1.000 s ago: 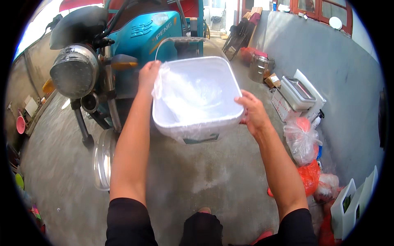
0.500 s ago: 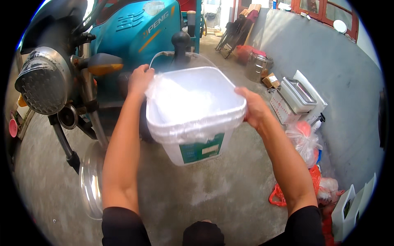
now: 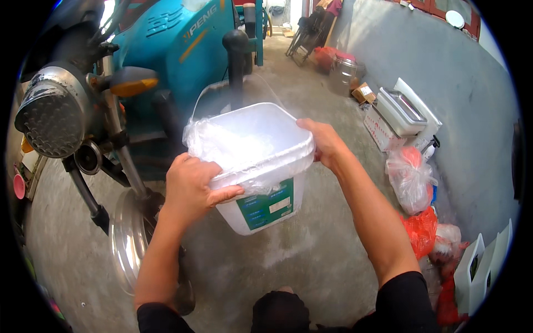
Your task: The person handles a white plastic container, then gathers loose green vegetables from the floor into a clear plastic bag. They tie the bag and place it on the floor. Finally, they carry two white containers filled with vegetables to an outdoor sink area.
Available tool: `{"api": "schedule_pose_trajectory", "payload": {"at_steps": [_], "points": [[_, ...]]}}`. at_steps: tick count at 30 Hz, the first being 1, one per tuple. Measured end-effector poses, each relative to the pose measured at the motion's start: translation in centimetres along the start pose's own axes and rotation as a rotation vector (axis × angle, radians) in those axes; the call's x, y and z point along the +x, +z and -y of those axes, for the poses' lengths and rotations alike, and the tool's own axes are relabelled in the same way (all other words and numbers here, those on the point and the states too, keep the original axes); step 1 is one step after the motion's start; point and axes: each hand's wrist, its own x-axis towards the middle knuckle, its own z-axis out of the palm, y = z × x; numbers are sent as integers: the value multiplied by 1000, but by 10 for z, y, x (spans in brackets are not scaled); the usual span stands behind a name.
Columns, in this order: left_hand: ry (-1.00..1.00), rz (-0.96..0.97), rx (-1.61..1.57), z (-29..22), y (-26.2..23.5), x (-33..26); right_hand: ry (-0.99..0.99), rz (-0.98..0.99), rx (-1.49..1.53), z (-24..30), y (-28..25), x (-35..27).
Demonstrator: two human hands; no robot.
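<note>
Between my hands, above the concrete floor, hangs a white square plastic bucket (image 3: 233,219) with a green label on its near side and a wire handle standing up at the back. A clear plastic bag (image 3: 208,136) lines it and folds out over the rim at the left and front. My left hand (image 3: 191,183) grips the near left corner of the rim, thumb lying along the front over the plastic. At the right corner, my right hand (image 3: 323,143) clasps the rim, its lower fingers hidden behind the wall. Inside, only the white walls and crumpled film show.
A teal motor tricycle (image 3: 166,44) with a round headlight (image 3: 53,114) and front wheel (image 3: 127,238) stands close on the left. Along the grey wall (image 3: 411,66) are a steel pot (image 3: 344,72), stacked trays (image 3: 402,111), a clear bag (image 3: 410,177), a red bag (image 3: 420,230) and white planters (image 3: 472,275).
My left hand has moved from the back left of the rim to the near left corner. The bucket has shifted a little left and down in view, with my right hand still on it.
</note>
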Motion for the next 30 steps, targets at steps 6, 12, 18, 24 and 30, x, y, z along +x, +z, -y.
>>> {"api": "schedule_pose_trajectory", "payload": {"at_steps": [6, 12, 18, 24, 30], "points": [[-70, 300, 108, 44, 35, -55, 26, 46, -298, -60, 28, 2], [-11, 314, 61, 44, 58, -70, 59, 52, -159, -92, 25, 2], [4, 306, 80, 46, 62, -73, 32, 70, -212, -94, 27, 1], [10, 318, 106, 44, 69, -77, 38, 22, -252, -99, 22, -8], [-7, 339, 97, 41, 73, -77, -104, 117, -341, -115, -11, -46]]}}
